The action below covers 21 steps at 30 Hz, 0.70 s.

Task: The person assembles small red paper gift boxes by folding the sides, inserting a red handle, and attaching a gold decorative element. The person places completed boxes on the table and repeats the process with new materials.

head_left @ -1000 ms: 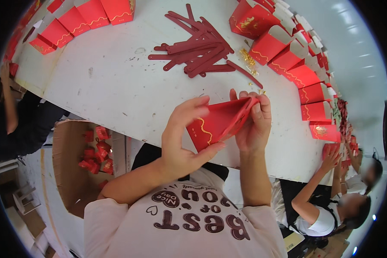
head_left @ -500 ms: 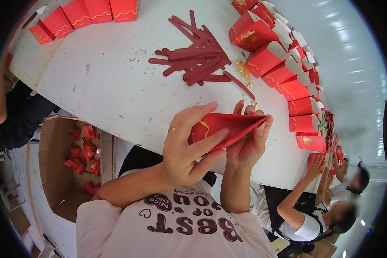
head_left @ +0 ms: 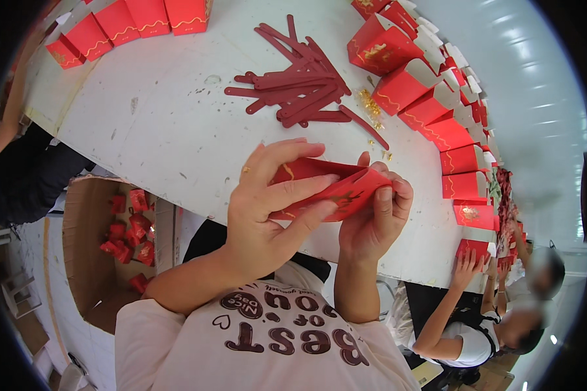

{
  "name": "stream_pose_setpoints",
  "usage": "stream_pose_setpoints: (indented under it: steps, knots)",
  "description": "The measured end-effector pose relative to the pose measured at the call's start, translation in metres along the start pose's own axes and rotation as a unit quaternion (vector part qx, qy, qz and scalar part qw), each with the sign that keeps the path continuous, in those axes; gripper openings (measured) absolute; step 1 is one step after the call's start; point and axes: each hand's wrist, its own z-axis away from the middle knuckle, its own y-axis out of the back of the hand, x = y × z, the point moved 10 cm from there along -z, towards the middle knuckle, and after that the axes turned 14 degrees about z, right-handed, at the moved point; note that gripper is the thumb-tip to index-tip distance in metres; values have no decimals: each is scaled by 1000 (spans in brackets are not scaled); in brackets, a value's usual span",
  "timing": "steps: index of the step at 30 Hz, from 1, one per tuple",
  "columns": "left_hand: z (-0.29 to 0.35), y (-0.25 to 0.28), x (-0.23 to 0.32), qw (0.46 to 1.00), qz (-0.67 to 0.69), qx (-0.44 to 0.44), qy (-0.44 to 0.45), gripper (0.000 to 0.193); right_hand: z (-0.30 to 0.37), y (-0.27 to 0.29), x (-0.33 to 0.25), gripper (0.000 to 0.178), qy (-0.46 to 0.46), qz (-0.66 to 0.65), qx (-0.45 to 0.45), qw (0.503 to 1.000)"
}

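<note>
gripping a flattened red box [head_left: 336, 189], left hand [head_left: 267, 208] fingers spread, right hand [head_left: 375, 215] pinching

The folded red box [head_left: 332, 189] looks like smooth card with glossy gold print. The white counter [head_left: 169, 124] is matt and scuffed. The carton [head_left: 78, 260] is plain brown cardboard.

red carton [head_left: 326, 189] partly hidden by fingers [head_left: 300, 189] — co-worker [head_left: 535, 287] blurred

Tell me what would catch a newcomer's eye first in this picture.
At centre, the left hand and right hand pinch a flattened red paper box above the white table. Behind it lies a heap of dark red strips, and a row of folded red boxes curves along the table's right edge.
</note>
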Motion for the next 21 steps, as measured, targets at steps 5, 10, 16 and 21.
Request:
stream_pose_setpoints:
  steps: [5, 10, 16, 21]
  knots:
    - [0, 5, 5, 999, 14, -18, -44, 13, 6, -13, 0, 14, 6, -6, -31, 999]
    - [1, 8, -7, 999, 26, 14, -32, 15, -1, -7, 1, 19, -6, 25, -7, 1000]
    - [6, 6, -35, 989, 135, -31, 59, 19, -5, 10, 17, 22, -108, -14, 51, 993]
    - [15, 12, -43, 988, 149, 1, 36, 18, -6, 5, 20, 23, -98, -20, 38, 994]
